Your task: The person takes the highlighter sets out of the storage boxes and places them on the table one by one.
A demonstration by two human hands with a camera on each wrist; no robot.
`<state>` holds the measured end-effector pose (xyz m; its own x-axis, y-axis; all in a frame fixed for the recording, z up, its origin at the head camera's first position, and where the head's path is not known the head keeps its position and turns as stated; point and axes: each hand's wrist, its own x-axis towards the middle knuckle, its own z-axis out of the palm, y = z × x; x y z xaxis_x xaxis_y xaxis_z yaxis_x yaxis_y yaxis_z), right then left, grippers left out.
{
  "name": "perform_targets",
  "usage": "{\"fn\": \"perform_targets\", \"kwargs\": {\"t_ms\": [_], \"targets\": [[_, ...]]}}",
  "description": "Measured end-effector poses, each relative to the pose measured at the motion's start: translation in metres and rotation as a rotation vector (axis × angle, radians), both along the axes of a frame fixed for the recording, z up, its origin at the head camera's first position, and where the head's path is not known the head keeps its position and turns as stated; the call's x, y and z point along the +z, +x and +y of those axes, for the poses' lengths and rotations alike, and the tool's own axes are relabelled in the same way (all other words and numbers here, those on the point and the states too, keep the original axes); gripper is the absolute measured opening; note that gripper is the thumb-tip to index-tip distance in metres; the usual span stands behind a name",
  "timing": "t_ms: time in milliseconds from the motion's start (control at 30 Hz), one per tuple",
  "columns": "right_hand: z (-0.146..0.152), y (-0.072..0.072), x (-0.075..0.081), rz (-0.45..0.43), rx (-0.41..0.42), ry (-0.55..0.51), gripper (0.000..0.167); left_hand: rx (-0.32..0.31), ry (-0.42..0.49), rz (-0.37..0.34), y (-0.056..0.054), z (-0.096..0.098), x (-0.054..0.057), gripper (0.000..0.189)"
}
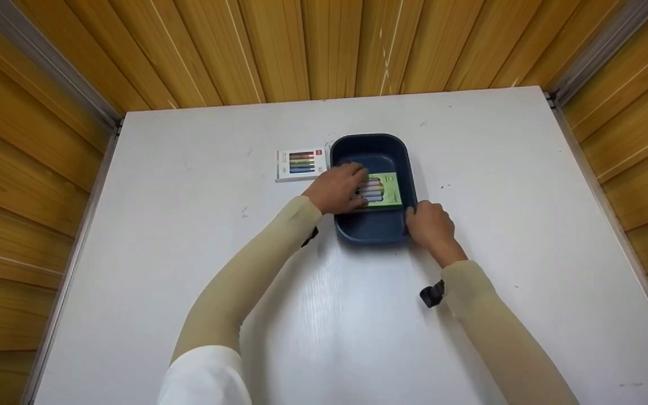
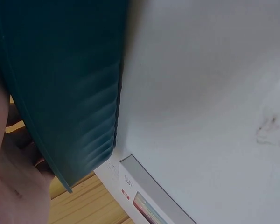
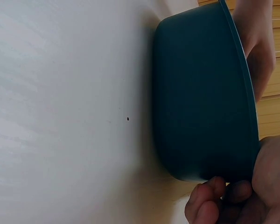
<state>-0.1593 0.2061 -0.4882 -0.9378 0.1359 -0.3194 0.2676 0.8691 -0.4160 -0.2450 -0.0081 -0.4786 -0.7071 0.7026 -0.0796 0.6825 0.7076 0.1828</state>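
A dark blue rectangular bin [image 1: 370,228] stands on the table, seen from outside in both wrist views. Inside it lies a green box of colored pens [image 1: 392,191] with a clear window. My left hand [image 1: 335,188] reaches over the bin's left wall and grips this box by its left end, thumb toward me and fingers on the far side. The box is hidden in both wrist views. With my right hand [image 1: 433,228] I hold the bin's right wall near the front corner, thumb at the rim and curled fingers [image 3: 205,200] outside.
A white box of colored pens [image 1: 301,164] lies flat on the table just left of the bin. The white table [image 1: 189,225] ends at wood-paneled walls [image 1: 329,50] at the back and sides.
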Motion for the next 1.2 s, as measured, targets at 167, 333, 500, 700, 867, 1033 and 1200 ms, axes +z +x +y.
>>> {"fn": "perform_targets", "kwargs": {"t_ms": [167,333,500,700,867,1033,1200], "targets": [[0.000,-0.001,0.001,-0.006,-0.002,-0.009,0.040,-0.007,-0.022,-0.014,0.000,0.004,0.002,0.061],[-0.001,-0.001,0.002,0.002,0.000,-0.002,0.040,-0.002,-0.034,-0.024,0.001,0.006,0.001,0.066],[-0.002,-0.001,0.001,0.005,-0.005,-0.002,0.041,0.002,-0.058,-0.029,0.000,0.009,0.000,0.068],[-0.001,0.000,0.000,-0.002,-0.008,-0.006,0.041,-0.005,-0.075,-0.042,-0.001,0.014,-0.005,0.070],[0.000,0.000,0.000,-0.005,-0.002,-0.009,0.042,-0.009,-0.083,-0.039,-0.002,0.017,-0.006,0.070],[0.001,-0.001,0.001,-0.004,0.003,-0.005,0.042,-0.013,-0.082,-0.026,-0.001,0.018,-0.006,0.068],[0.001,-0.001,0.001,0.002,0.003,-0.002,0.042,-0.019,-0.071,-0.015,0.000,0.018,-0.004,0.065]]}}
